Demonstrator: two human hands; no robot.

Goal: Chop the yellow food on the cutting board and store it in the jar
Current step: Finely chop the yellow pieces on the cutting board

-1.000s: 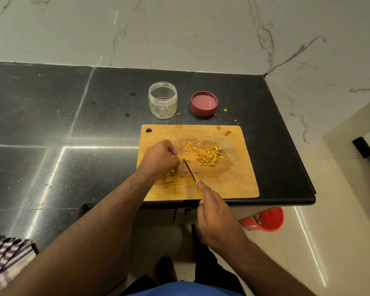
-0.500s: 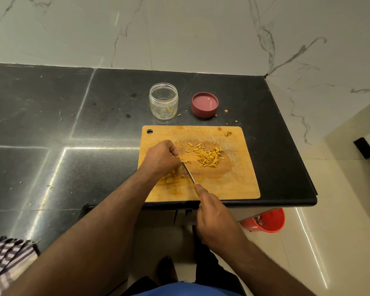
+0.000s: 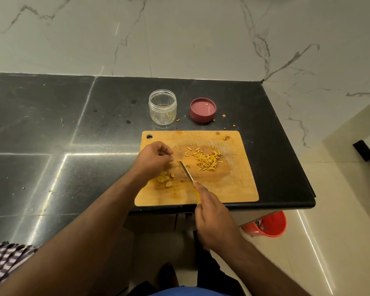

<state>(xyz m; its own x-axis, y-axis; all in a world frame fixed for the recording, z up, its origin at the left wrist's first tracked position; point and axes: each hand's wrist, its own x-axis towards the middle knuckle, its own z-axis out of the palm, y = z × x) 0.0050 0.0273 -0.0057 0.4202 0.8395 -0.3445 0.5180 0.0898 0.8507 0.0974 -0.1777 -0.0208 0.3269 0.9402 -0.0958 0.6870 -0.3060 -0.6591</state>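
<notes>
**Yellow bits on the board**

I see my left hand (image 3: 153, 160) curled by yellow chunks (image 3: 165, 180). My right hand (image 3: 216, 221) grips the knife (image 3: 186, 170). Small chopped yellow sticks (image 3: 207, 160) lie piled on the cutting board (image 3: 239, 189). The jar (image 3: 162, 106) stands behind.

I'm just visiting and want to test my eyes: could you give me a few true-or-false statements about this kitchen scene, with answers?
1. The jar has its lid screwed on. False: the jar is open; the lid lies beside it on the counter.
2. The right hand holds a knife. True.
3. The chopped pile lies on the board. True.
4. The left hand holds the jar. False: it is over the board, near the uncut chunks.
5. A red bucket sits on the counter. False: it is on the floor.
</notes>
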